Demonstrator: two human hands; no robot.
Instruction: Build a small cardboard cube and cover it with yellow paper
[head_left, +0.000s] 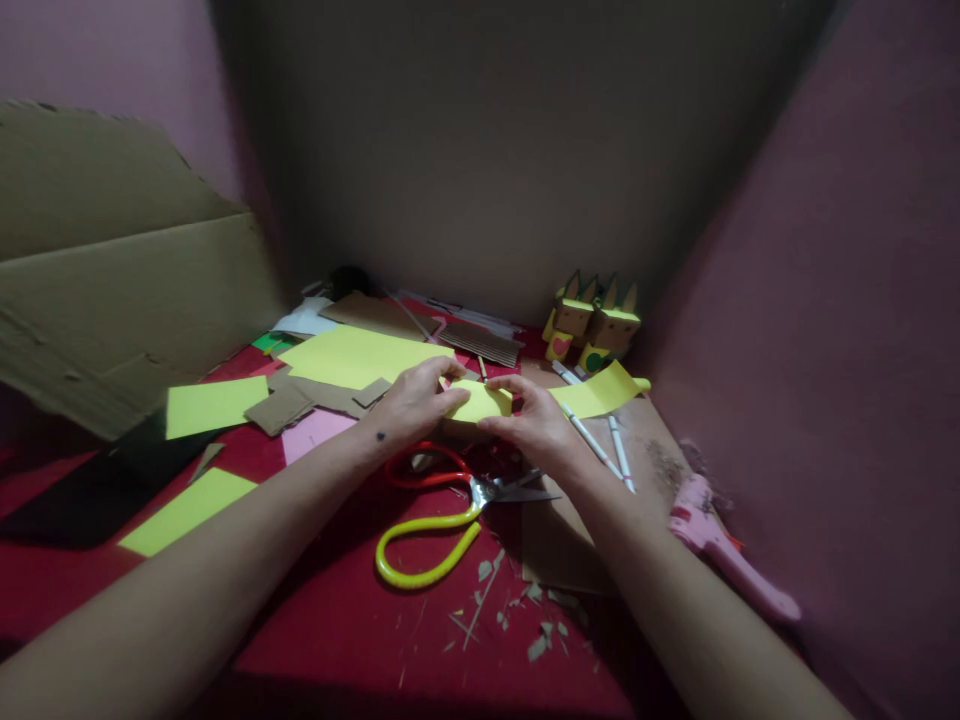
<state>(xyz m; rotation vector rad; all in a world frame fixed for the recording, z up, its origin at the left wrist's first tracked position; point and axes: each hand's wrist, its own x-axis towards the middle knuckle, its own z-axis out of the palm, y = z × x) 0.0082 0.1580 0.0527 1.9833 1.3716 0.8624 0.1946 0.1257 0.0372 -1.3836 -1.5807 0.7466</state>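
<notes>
Between both hands is a small cardboard piece with yellow paper on its upper face. My left hand grips its left end between thumb and fingers. At the right end, my right hand pinches it the same way. Just below lie scissors with one red and one yellow handle, blades apart and pointing right. A curled strip of yellow paper lies beyond my right hand, next to several white pens. A large yellow sheet lies behind my left hand.
Two cardboard figures with spiky tops stand at the back right. A pink glue gun lies by the right wall. A big cardboard sheet leans on the left. Paper scraps litter the red surface in front.
</notes>
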